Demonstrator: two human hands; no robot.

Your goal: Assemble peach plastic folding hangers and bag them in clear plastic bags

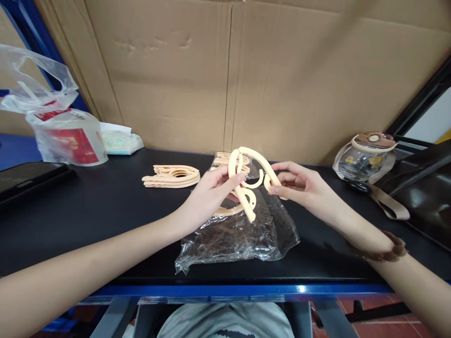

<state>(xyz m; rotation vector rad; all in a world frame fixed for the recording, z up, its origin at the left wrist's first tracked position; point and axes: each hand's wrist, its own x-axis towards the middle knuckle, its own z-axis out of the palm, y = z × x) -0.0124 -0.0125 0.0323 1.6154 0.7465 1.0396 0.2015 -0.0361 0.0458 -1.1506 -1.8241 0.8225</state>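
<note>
Both hands hold a cream plastic folding hanger (251,164) above the middle of the black table (105,211). My left hand (207,197) pinches its left arm near the hinge. My right hand (299,185) grips the end of its right arm, fingers curled. Under the hands lies a crumpled clear plastic bag (239,239). A stack of folded cream hangers (172,176) rests on the table to the left, and another pile of hangers (221,159) sits behind the bag, partly hidden.
A white plastic bag with red print (63,136) and a tissue pack (120,141) stand at the back left beside a dark flat device (28,178). A clear lidded jar (366,157) and a dark bag with a strap (423,188) are at right. Cardboard (229,70) walls the back.
</note>
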